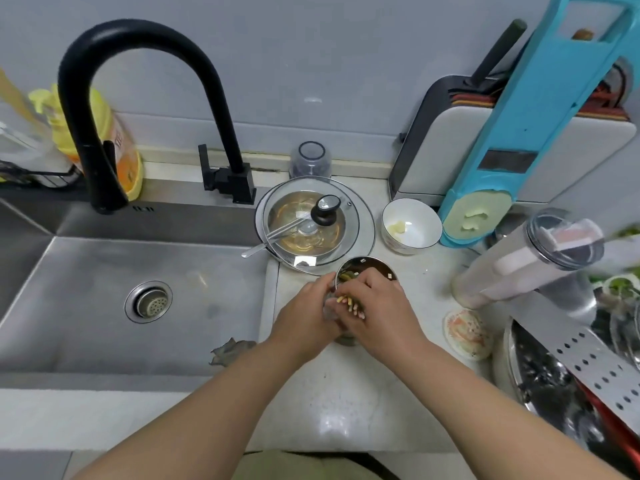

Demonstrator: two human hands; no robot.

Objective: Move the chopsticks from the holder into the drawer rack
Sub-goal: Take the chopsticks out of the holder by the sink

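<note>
Hands: both hands meet over the metal holder (367,268) on the pale worktop (346,393), just right of the sink.
Left hand (308,313): it is wrapped around the left wall of the holder, thumb near the rim.
Right hand (377,306): it is closed on a bundle of chopsticks (350,303); their yellow and pink ends stick out between the fingers, toward the person.
Chopsticks: the other ends reach to the mouth of the holder; how deep they go inside, I cannot tell, because the hands cover it.
Holder: a round steel cup that seems tilted toward the person; the lower part is hidden behind the hands.
Behind the holder: a glass lid (313,225) with a black knob lies over a plate, very near the holder's rim, and a spoon handle pokes out to the left.
Right of the lid: a white bowl (412,225) with some pale pieces inside.
Sink (104,306): steel, with a round drain, and a black faucet (145,98) curves above it.
Far right: a blue slicer (540,133) leans against a white rack of boards.
Drawer rack: not seen from here.
</note>
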